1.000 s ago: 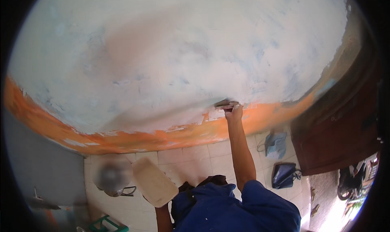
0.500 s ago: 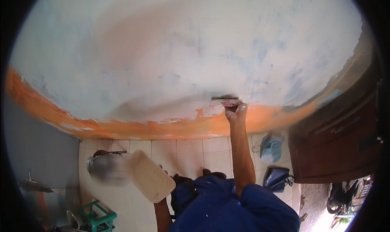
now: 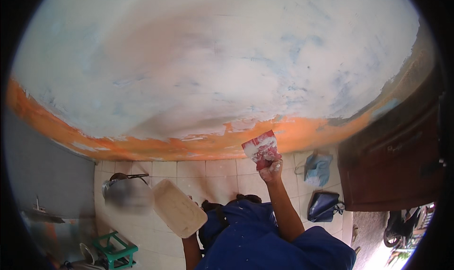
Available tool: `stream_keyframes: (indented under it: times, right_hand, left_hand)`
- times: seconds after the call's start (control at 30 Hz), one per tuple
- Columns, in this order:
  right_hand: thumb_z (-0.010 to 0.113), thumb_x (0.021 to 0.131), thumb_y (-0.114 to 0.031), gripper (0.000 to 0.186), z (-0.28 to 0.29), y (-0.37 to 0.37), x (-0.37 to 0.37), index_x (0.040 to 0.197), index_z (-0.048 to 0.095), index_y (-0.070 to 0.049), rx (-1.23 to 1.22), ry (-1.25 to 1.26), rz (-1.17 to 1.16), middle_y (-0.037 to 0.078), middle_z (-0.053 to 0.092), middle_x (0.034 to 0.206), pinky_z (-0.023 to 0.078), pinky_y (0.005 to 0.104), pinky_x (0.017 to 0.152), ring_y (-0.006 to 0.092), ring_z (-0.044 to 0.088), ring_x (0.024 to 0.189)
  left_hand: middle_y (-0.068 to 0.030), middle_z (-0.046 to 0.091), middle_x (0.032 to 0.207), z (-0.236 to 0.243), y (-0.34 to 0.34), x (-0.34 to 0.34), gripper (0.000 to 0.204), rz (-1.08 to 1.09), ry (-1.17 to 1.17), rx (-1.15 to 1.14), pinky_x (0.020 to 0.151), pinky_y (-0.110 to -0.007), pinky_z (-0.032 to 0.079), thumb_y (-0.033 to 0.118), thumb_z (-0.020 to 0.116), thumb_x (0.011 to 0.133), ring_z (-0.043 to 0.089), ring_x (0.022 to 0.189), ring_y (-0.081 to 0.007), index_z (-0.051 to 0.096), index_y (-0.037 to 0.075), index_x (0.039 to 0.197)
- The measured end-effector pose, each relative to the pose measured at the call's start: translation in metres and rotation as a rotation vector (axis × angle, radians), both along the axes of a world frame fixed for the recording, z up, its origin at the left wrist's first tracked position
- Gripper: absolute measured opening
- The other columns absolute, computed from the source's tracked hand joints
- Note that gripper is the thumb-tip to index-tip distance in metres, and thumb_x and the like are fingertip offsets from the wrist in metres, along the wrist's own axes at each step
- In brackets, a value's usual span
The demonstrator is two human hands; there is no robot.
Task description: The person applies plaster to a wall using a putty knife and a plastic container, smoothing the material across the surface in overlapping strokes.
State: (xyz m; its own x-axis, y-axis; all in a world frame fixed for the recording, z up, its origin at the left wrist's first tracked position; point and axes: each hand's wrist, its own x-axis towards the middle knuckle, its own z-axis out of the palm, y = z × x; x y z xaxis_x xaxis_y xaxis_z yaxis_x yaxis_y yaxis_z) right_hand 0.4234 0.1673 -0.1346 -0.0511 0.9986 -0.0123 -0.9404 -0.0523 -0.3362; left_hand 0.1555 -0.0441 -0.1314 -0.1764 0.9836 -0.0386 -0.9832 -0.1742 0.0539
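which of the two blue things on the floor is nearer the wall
The pale blue one, off to the right of the right hand. The dark blue one lies farther from the wall.

Your scraper [image 3: 261, 148] is red, blotched with white; your tray [image 3: 178, 207] is plain cream, your shirt [image 3: 255, 241] deep blue with white specks. Your wall [image 3: 189, 57] is whitish, mottled blue-grey, edged by a streaky orange band [image 3: 302, 130]. You see a green stool [image 3: 113, 256], a navy bag [image 3: 324, 207], a reddish-brown door [image 3: 392, 161] and cream, grid-lined tiles [image 3: 221, 169]
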Motion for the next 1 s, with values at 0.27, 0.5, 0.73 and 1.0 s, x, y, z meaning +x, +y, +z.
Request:
stream_keyframes:
  times: [0.27, 0.5, 0.73, 1.0]
  right_hand:
    - [0.055, 0.069, 0.011, 0.037, -0.002, -0.003, 0.022, 0.104, 0.059, -0.001, -0.282, -0.334, -0.108, 0.010, 0.063, 0.103, 0.046, 0.0491, 0.095, 0.0301, 0.061, 0.099]
    - [0.071, 0.075, -0.008, 0.038, 0.039, -0.017, 0.027, 0.112, 0.062, -0.012, 0.831, -1.980, -0.746, 0.009, 0.059, 0.122, 0.034, 0.0540, 0.104, 0.0306, 0.051, 0.120]
    - [0.075, 0.073, -0.013, 0.040, 0.024, -0.021, 0.030, 0.110, 0.061, -0.009, 0.960, -1.984, -0.734, 0.013, 0.060, 0.114, 0.041, 0.0515, 0.100, 0.0330, 0.056, 0.112]
    - [0.074, 0.071, -0.007, 0.040, 0.020, -0.015, 0.028, 0.108, 0.062, -0.009, 1.012, -1.856, -0.739, 0.011, 0.062, 0.109, 0.045, 0.0467, 0.096, 0.0314, 0.060, 0.107]
  left_hand:
    - [-0.0161, 0.042, 0.135, -0.016, 0.007, -0.007, 0.077, -0.130, -0.045, -0.012, 0.100, -0.059, 0.031, 0.051, 0.059, 0.082, 0.042, 0.124, -0.0374, 0.031, 0.008, 0.139]
    - [-0.0139, 0.039, 0.138, -0.001, 0.014, 0.011, 0.073, -0.089, -0.041, -0.046, 0.101, -0.058, 0.032, 0.048, 0.063, 0.080, 0.042, 0.124, -0.0378, 0.037, 0.008, 0.136]
    - [-0.0129, 0.040, 0.134, 0.002, 0.018, 0.021, 0.070, -0.057, 0.015, -0.053, 0.101, -0.058, 0.032, 0.046, 0.063, 0.081, 0.044, 0.119, -0.0381, 0.039, 0.008, 0.135]
    - [-0.0145, 0.040, 0.134, -0.018, 0.004, 0.011, 0.068, 0.105, -0.016, -0.220, 0.098, -0.060, 0.034, 0.048, 0.060, 0.083, 0.045, 0.117, -0.0384, 0.040, 0.008, 0.134]
